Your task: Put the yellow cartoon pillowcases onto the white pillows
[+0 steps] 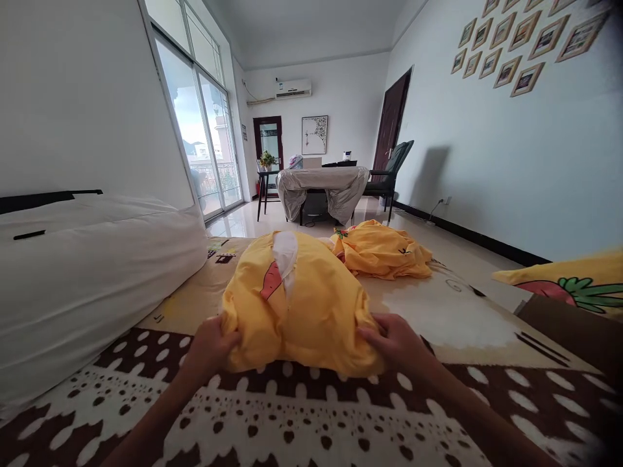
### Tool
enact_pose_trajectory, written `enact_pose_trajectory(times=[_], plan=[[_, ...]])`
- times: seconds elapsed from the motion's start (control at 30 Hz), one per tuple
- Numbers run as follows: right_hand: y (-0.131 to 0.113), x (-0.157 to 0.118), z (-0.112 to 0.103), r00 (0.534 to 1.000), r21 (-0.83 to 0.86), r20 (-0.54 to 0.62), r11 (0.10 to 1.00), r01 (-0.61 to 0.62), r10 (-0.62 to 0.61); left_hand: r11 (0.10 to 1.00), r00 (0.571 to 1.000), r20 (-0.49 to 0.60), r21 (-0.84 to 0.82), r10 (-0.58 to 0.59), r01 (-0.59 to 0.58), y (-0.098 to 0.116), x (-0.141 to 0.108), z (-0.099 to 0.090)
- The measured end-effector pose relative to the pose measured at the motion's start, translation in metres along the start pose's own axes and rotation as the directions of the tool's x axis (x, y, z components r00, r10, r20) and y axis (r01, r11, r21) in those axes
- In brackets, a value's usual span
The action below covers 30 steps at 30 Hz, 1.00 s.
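Note:
A puffy yellow pillow with a printed carrot sits in the middle of the patterned blanket. White filling shows through a gap in its yellow cover, near the top. My left hand grips the pillow's left side, thumb on top. On the right side, my right hand pinches the yellow fabric in the same way. Beyond the pillow, slightly right, lies a crumpled heap of yellow cloth.
A large white cushioned shape borders the left side. At the right edge, another yellow printed cloth lies over a brown box. Farther off stand a covered table and a dark chair.

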State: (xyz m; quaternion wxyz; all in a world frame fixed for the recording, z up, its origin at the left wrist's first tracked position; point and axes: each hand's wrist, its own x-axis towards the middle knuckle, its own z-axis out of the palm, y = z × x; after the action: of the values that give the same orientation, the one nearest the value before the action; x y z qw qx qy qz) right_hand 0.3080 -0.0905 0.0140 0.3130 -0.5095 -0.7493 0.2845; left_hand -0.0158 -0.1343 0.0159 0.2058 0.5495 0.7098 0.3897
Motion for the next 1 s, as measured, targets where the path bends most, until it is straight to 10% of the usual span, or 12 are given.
enact_pose_trajectory(times=[0.13,0.3,0.6,0.77,1.0], plan=[[-0.044,0.029,0.046,0.984,-0.104,-0.004,0.979,0.177,-0.179,0.966,0.967,-0.025,0.053,0.255,-0.254,0.050,0.006,0.042],[-0.036,0.053,0.087,0.960,0.033,0.119,0.967,0.252,-0.254,0.900,0.947,0.033,-0.322,0.320,-0.293,0.044,0.009,0.090],[-0.015,0.065,0.085,0.913,0.315,0.271,0.925,0.215,-0.304,0.851,0.895,0.196,-0.441,0.401,-0.285,0.024,0.009,0.101],[-0.008,0.064,0.082,0.893,0.336,0.322,0.920,0.203,-0.315,0.938,0.929,0.139,-0.103,0.344,-0.332,0.020,0.003,0.122],[-0.003,0.068,0.076,0.881,0.243,0.307,0.925,0.292,-0.359,0.822,0.824,0.087,0.070,0.559,-0.565,0.012,0.009,0.132]])
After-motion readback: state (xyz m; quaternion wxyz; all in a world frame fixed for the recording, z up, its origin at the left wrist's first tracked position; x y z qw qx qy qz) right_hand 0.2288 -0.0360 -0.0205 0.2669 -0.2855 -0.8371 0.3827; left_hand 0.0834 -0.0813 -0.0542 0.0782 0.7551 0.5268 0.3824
